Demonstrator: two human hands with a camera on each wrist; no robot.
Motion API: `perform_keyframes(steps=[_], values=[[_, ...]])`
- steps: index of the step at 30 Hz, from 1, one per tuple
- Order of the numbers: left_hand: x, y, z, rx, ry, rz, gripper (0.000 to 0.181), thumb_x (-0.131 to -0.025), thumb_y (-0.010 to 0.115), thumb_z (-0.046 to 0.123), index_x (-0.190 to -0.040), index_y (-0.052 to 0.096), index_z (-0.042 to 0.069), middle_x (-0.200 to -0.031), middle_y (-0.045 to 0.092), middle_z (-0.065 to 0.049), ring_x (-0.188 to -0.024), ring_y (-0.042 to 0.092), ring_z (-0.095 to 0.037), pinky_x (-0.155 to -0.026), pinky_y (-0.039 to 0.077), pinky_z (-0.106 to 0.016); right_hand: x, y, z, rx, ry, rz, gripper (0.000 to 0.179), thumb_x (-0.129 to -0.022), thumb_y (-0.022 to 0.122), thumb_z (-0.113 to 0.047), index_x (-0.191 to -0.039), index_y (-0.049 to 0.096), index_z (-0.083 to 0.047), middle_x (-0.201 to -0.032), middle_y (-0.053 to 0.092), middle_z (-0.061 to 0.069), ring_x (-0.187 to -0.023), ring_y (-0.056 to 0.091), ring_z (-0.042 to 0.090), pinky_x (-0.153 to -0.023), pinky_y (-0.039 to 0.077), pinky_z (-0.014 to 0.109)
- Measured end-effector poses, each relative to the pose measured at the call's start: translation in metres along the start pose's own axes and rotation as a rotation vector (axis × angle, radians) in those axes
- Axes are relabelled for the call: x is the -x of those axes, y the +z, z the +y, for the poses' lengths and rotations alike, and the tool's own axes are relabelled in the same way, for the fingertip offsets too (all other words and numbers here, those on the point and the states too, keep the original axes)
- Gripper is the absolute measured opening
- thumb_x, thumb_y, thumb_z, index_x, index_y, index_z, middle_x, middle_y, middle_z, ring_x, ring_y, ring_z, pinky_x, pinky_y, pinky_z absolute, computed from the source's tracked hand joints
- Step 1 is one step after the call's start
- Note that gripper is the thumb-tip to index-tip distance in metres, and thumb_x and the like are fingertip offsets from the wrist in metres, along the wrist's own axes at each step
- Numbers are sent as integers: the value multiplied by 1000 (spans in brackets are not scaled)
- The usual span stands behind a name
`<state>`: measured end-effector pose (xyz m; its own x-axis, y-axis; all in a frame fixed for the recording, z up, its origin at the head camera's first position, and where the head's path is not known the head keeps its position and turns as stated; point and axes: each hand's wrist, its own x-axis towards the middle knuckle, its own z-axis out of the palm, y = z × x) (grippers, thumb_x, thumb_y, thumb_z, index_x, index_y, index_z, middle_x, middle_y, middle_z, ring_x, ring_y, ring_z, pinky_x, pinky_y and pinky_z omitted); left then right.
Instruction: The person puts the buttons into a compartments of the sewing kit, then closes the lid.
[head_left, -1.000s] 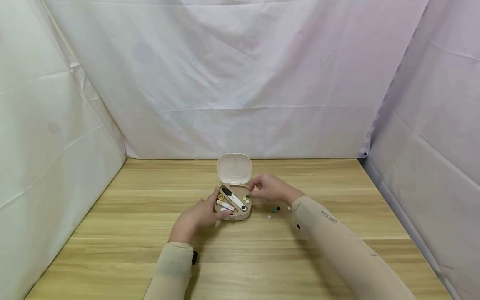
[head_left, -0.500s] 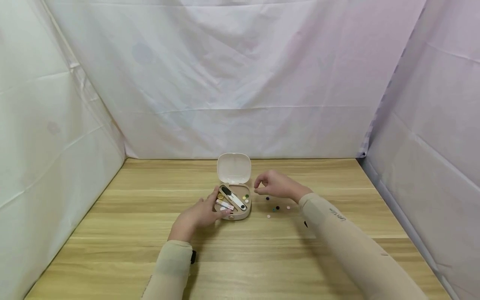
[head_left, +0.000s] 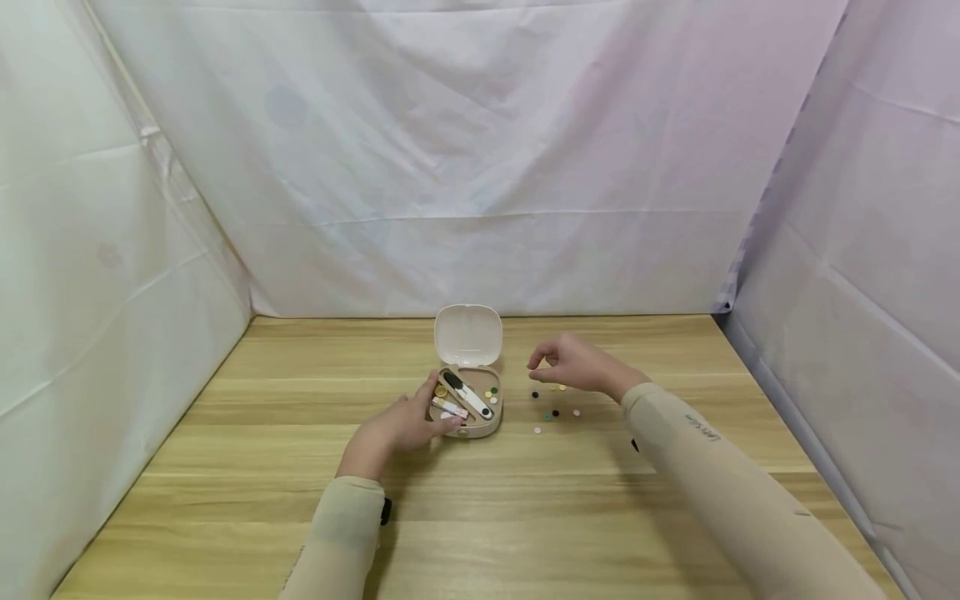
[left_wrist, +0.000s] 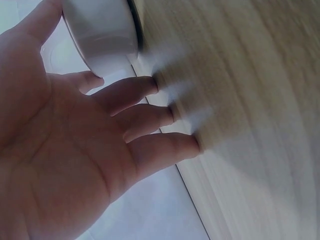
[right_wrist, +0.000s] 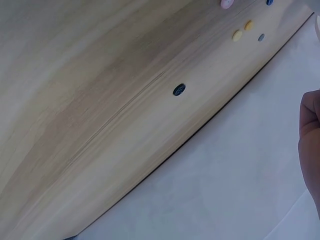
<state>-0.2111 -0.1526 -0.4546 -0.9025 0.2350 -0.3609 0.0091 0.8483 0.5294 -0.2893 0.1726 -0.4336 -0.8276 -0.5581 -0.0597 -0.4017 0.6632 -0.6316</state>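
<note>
Head view, case: a small pale case point(head_left: 483, 431) sits mid-table, its lid point(head_left: 468, 337) raised at the far side.
In the case: a black-and-white tool point(head_left: 470, 399) lies diagonally; left of it a gold round piece point(head_left: 441, 391) and a white-and-pink strip point(head_left: 450, 408), right of it green, yellow and white buttons point(head_left: 494, 390).
Left hand point(head_left: 396, 429): at the case's left, thumb on the near edge, forefinger against the left side.
Right hand point(head_left: 579, 363): raised right of the case, thumb and forefinger bent toward each other, tips slightly apart.
Loose buttons point(head_left: 556, 413): scattered on the wooden table point(head_left: 465, 533), right of the case.
Left wrist view, fingers: spread and mostly straight; thumb and forefinger touch the case, the others reach the table.
Right wrist view, hand: partly in sight; its hold cannot be told here.
Buttons there: one dark, apart from yellow, pink and blue ones.
</note>
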Motion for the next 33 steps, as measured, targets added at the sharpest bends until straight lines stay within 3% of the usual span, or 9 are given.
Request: perform_keyframes(steps=[5, 13, 20, 29, 33], values=[[-1, 0, -1, -1, -15, -3, 105, -98, 62, 71, -174, 5, 26, -173, 33, -21, -162, 22, -52, -122, 27, -78, 6, -4, 5, 11, -2, 20, 12, -99, 75, -20, -105, 79, -9, -75, 58, -1, -68, 43, 11, -63, 42, 27], [-1, -1, 0, -4, -18, -8, 104, -98, 61, 71, -174, 5, 28, -173, 34, -20, -162, 22, -51, -123, 27, -78, 14, -8, 15, 28, 12, 50, 11, -98, 77, -19, -103, 79, -10, -62, 43, -8, -60, 36, 9, -58, 36, 24], [0, -1, 0, 1, -15, -5, 103, -98, 61, 69, -174, 5, 26, -174, 32, -22, -161, 23, -53, -122, 27, -78, 22, -12, 26, 46, 35, 63, 11, -98, 78, -21, -105, 80, -12, -65, 44, -6, -62, 36, 9, -59, 36, 25], [-1, 0, 0, -4, -19, -5, 104, -98, 61, 72, -174, 6, 27, -172, 33, -26, -161, 24, -54, -121, 29, -79, 30, -14, 46, 56, 57, 103, 15, -96, 79, -19, -105, 80, -7, -72, 56, -4, -67, 44, 11, -63, 42, 27], [-2, 1, -1, 0, -19, -5, 104, -97, 61, 72, -174, 5, 28, -173, 31, -24, -161, 24, -53, -121, 29, -78, 33, -15, 54, 50, 74, 106, 15, -95, 80, -21, -105, 80, -8, -67, 50, -6, -63, 42, 9, -60, 40, 25]])
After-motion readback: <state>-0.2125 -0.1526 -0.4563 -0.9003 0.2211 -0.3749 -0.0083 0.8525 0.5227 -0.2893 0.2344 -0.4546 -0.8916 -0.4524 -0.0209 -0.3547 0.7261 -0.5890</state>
